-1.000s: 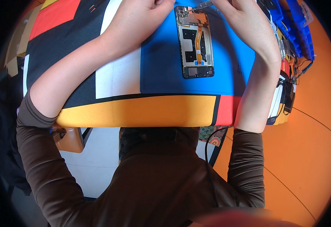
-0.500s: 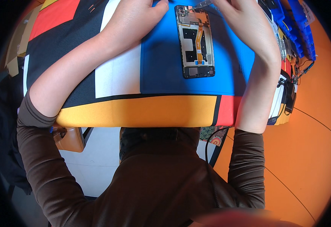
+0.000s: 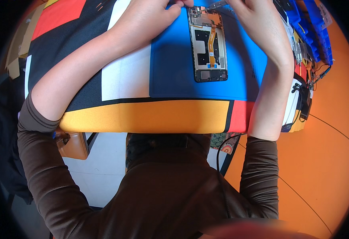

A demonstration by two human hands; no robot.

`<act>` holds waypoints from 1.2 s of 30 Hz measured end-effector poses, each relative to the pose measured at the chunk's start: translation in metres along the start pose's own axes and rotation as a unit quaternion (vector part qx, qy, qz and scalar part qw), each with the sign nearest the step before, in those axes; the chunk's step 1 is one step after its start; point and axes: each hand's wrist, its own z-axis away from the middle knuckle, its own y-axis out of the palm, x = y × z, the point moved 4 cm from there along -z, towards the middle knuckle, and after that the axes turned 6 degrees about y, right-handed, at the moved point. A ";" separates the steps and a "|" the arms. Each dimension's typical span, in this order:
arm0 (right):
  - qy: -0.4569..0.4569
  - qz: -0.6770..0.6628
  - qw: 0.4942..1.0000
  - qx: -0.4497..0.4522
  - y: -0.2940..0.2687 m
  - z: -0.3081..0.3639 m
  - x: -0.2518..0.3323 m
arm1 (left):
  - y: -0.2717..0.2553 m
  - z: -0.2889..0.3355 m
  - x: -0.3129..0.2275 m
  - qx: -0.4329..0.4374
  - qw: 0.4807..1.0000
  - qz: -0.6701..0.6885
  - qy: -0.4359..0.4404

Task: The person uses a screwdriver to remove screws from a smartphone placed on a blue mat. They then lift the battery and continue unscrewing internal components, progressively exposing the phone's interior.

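Observation:
An opened smartphone (image 3: pixel 209 44) lies on a blue mat (image 3: pixel 168 79), its circuit board, camera and orange ribbon cable exposed. At its upper left corner my left hand (image 3: pixel 154 20) has thumb and fingertips drawn together; whatever they pinch is hidden at the picture's top edge. My right hand (image 3: pixel 258 24) is closed on a slim silver tool (image 3: pixel 217 4), whose tip points to the phone's top end, over the board. The tool's kind does not show clearly. Both hands are partly cut off by the top edge.
A colour-block cloth (image 3: pixel 142 117) covers the table under the mat. Blue parts bins (image 3: pixel 306 28) stand at the far right, with loose tools and cables beside them. An open cardboard box (image 3: pixel 17 59) is at the far left, a brown chair (image 3: pixel 74 145) below.
My left hand has shifted a little right, bringing its fingertips to the phone's upper corner. The phone sits very slightly further right and up. My right hand stays almost in place with the tool.

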 end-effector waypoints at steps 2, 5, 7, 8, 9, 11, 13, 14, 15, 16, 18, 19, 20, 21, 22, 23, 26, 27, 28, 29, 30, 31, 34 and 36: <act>0.015 0.011 0.999 0.030 0.000 0.000 -0.001 | -0.001 0.000 0.000 0.005 1.000 -0.014 -0.003; -0.051 -0.056 0.996 0.056 0.003 -0.001 0.003 | -0.003 0.001 -0.001 0.007 0.999 -0.034 -0.013; -0.028 -0.053 0.998 0.020 0.004 0.001 0.000 | -0.003 0.002 -0.004 -0.008 0.999 -0.042 -0.002; -0.016 -0.051 0.999 0.001 0.004 0.000 -0.002 | -0.003 0.002 -0.004 -0.010 0.999 -0.039 -0.002; -0.015 -0.026 0.999 -0.016 0.004 0.001 -0.003 | -0.003 0.003 -0.003 -0.011 0.999 -0.036 -0.003; -0.014 0.026 0.998 -0.051 0.003 -0.002 -0.005 | -0.002 0.002 -0.001 -0.011 0.999 -0.036 0.000; -0.017 0.044 0.998 -0.046 0.002 -0.002 -0.006 | -0.001 0.001 0.000 -0.009 0.999 -0.041 0.007; -0.019 0.052 0.998 -0.043 0.002 -0.002 -0.005 | -0.001 0.001 0.001 -0.010 0.999 -0.041 0.010; -0.008 0.024 0.999 -0.031 0.001 -0.003 -0.006 | -0.001 0.002 0.001 -0.010 0.999 -0.040 0.012; 0.003 -0.005 1.000 -0.018 0.001 -0.003 -0.006 | -0.001 0.001 0.001 -0.011 0.999 -0.039 0.014; 0.028 -0.023 0.999 0.009 0.002 -0.003 -0.005 | 0.000 0.000 0.001 -0.008 1.000 -0.021 0.005; 0.042 -0.012 0.999 0.024 0.000 -0.002 -0.005 | 0.001 -0.001 0.001 -0.007 1.000 -0.012 0.000; 0.055 -0.001 0.998 0.040 0.000 -0.001 -0.005 | 0.001 0.000 0.001 -0.003 1.000 -0.015 -0.001; 0.030 -0.019 0.999 0.039 -0.002 -0.001 -0.001 | 0.000 0.001 0.000 0.001 1.000 -0.017 -0.002; 0.005 -0.038 0.999 0.038 -0.002 0.000 0.002 | -0.001 0.001 0.000 0.005 1.000 -0.020 -0.003; -0.020 -0.056 0.997 0.038 -0.002 0.000 0.005 | -0.002 0.002 0.000 0.006 1.000 -0.023 -0.002; 0.010 -0.052 0.996 0.073 -0.002 0.001 0.002 | -0.002 0.001 0.000 0.001 0.999 -0.031 0.011; 0.009 -0.033 0.998 0.048 -0.004 0.001 0.001 | -0.001 0.000 -0.001 -0.004 0.999 -0.031 0.020; 0.008 -0.014 1.000 0.024 -0.003 0.000 0.000 | -0.001 0.000 -0.001 -0.010 0.999 -0.031 0.029; 0.007 0.004 1.000 -0.001 -0.002 0.000 0.000 | -0.001 0.000 -0.001 -0.007 0.999 -0.032 0.025; 0.010 0.023 1.000 -0.012 -0.001 -0.001 -0.001 | -0.001 0.001 -0.001 -0.004 0.999 -0.034 0.022; 0.013 0.041 0.999 -0.024 0.000 -0.002 -0.002 | -0.001 0.001 -0.002 -0.001 0.999 -0.036 0.018; 0.012 0.020 1.000 -0.016 0.001 -0.002 -0.001 | -0.002 0.002 -0.004 -0.003 0.999 -0.041 0.016; 0.013 0.000 1.000 -0.002 -0.001 0.000 0.001 | -0.002 0.001 -0.004 -0.003 0.999 -0.038 0.016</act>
